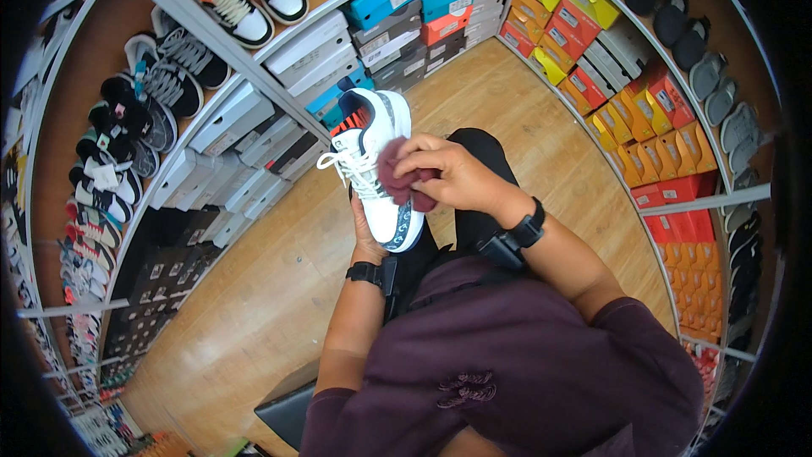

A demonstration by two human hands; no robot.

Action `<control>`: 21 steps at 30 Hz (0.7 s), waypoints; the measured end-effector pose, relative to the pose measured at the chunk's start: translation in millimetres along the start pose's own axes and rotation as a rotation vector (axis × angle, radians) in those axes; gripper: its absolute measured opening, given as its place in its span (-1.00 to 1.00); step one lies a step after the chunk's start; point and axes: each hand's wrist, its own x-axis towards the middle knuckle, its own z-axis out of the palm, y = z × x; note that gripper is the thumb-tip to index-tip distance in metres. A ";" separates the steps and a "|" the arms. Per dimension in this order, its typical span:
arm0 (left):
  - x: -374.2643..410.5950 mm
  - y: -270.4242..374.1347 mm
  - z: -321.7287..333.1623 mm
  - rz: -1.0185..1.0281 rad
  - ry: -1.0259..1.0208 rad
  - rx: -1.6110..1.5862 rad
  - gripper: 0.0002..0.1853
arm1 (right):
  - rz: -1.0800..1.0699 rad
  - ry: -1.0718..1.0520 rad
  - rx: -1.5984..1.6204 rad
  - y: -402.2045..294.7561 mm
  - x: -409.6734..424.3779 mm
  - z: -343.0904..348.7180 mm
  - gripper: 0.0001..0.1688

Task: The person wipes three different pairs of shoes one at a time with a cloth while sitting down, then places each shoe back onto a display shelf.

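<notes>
A white sneaker point(374, 168) with a navy lining, orange-red insole and white laces is held up in front of my knees, its toe towards me. My left hand point(366, 228) grips it from below near the toe; most of those fingers are hidden beneath the shoe. In my right hand point(438, 171) is a bunched maroon cloth point(403, 171), pressed to the side of the sneaker beside the laces. Both wrists wear black straps with small devices.
Shelves of sneakers point(171, 86) and stacked shoeboxes point(317, 54) curve along the left and top. At right stand orange, red and yellow shoeboxes point(634, 117) below sandals point(739, 127). A black seat edge point(288, 416) shows behind me on the wooden floor point(254, 285).
</notes>
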 end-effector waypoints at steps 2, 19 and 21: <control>4.7 2.8 -7.4 -0.009 0.047 -0.029 -0.24 | 0.034 -0.044 -0.092 20.3 -15.9 -10.4 -0.55; 0.9 6.4 -16.6 -0.046 0.072 -0.030 -0.25 | 0.250 -0.211 -0.026 7.7 -27.2 -25.4 -0.54; 1.8 9.1 -21.2 -0.059 0.079 -0.033 -0.26 | 0.237 -0.096 -0.190 -2.3 -31.9 -31.9 -0.51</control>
